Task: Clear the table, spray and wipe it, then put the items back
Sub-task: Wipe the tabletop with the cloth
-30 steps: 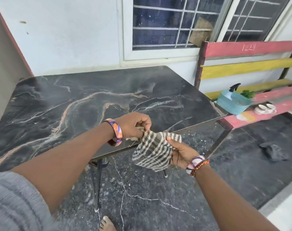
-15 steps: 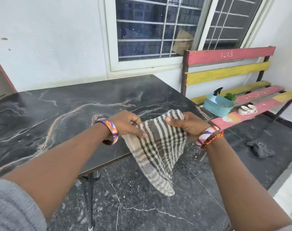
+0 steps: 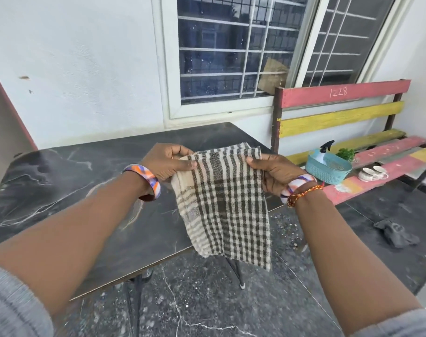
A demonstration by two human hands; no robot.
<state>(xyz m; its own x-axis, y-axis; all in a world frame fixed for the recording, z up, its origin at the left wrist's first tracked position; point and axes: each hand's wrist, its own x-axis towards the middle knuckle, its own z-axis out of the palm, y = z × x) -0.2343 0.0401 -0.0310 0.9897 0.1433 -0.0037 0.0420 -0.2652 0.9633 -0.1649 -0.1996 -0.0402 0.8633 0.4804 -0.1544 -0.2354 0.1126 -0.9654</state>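
The dark marbled surface (image 3: 73,181) runs from the left edge of view to a right corner that sits close to the slatted bench (image 3: 341,113), leaving only a narrow gap between them; its near edge overhangs the speckled floor (image 3: 207,307), which lies open in front and to the right. Above that near right corner the left hand (image 3: 167,161) pinches the upper left edge of the checked cloth (image 3: 221,205) between thumb and curled fingers. The right hand (image 3: 274,170) pinches the upper right edge the same way, so the cloth hangs stretched between both hands, its lower end dangling past the surface edge, clear of the floor. Further right, on the bench seat, a blue basket (image 3: 328,170) holds a spray bottle (image 3: 322,150) standing upright and a small green plant (image 3: 345,154). Just beside the basket stand two white cups (image 3: 373,172). On the floor well to the right lies a crumpled grey rag (image 3: 395,233).
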